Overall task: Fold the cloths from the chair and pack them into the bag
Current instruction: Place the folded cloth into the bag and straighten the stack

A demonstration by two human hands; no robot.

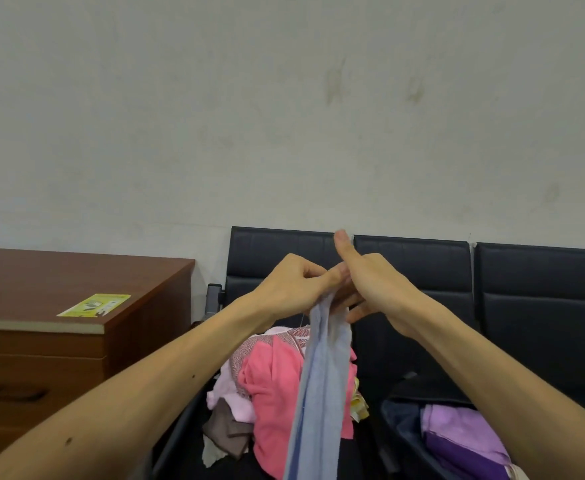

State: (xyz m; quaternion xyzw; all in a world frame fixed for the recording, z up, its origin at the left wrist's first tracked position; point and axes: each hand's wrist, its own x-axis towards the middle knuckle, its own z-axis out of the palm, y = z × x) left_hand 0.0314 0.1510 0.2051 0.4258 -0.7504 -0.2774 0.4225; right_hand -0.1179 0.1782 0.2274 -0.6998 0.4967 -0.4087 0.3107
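While a purple folded cloth (464, 431) already lies in the dark bag (402, 420), both hands (332, 285) pinch a hanging pale-blue cloth (322, 393), a heap (273, 379) still waiting.

Three seats (412, 271), two hands (294, 285), one bag (405, 420)

The lower end of the blue cloth (322, 393) is cut off by the bottom edge of the frame. The bag (402, 420) at lower right is partly hidden by the right forearm, and its purple contents (457, 434) are cut off below. The fingertips where both hands meet are blurred.
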